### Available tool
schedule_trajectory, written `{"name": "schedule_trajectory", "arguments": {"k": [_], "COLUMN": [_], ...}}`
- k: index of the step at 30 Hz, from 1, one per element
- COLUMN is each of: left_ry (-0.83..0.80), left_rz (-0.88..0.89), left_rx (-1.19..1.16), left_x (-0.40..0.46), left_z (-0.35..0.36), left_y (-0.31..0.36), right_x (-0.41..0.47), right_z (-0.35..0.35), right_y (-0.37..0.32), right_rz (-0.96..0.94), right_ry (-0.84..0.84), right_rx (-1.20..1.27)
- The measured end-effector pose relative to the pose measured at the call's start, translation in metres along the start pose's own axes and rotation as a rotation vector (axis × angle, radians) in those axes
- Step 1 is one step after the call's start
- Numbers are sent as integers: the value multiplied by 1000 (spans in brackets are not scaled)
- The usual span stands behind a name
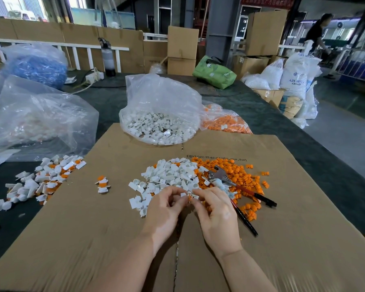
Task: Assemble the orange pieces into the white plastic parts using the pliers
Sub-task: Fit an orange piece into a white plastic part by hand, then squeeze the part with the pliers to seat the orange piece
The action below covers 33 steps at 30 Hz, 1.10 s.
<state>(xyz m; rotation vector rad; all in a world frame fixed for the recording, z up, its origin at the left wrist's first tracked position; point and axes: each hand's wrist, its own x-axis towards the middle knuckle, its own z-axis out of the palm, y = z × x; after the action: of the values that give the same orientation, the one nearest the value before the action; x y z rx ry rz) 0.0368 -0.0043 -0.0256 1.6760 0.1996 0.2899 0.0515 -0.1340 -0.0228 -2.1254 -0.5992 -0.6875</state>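
On the brown cardboard sheet (105, 218), seen from the head camera, both hands meet over the near edge of the pile of white plastic parts (169, 175); the left hand (164, 213) and the right hand (217, 216) pinch together one small white part with an orange piece (188, 196) between the fingertips, so I judge one unit is being fitted by hand now; the pliers (226, 180) lie untouched on the loose orange pieces (247, 182), just right of the hands; at the left a heap of assembled parts (42, 178) and a small group of finished ones (102, 183) show some work done; the full bag of white parts (158, 127) and the bag of orange pieces (226, 121) suggest very much is left. Under the cardboard is a dark green table (114, 98); around it stand cardboard boxes (182, 49), a green bag (214, 72), white sacks (297, 76) and a bottle (108, 57); a person (319, 30) stands far right.
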Motion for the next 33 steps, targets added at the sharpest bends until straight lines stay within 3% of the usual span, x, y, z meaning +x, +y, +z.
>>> {"name": "schedule_trajectory", "arguments": {"k": [3,10,15,17,19,22,27,31,33], "left_ry": [9,12,28,34,44,61,72,93,114], "left_rz": [-21,-27,-40,-50,-55,-80,-138,-177,-189], "left_rx": [-40,-41,-8,21,47,26,11,-60,-86], "left_x": [0,0,1,1,1,2,4,9,13], "left_z": [0,0,0,0,1,3,6,5,6], "left_y": [1,1,0,0,1,5,9,15,20], "right_x": [0,0,7,13,21,33,40,42,46], "right_z": [1,3,-8,-17,-27,-36,-39,-44,-47], "right_y": [2,2,7,14,21,30,31,24,16], "right_rz": [68,38,155,328,538,699,642,465,411], "right_ry": [80,77,92,7,-182,-404,-522,-443,-427], "right_rx": [32,-8,-215,-417,-612,-646,-733,-803,-692]}}
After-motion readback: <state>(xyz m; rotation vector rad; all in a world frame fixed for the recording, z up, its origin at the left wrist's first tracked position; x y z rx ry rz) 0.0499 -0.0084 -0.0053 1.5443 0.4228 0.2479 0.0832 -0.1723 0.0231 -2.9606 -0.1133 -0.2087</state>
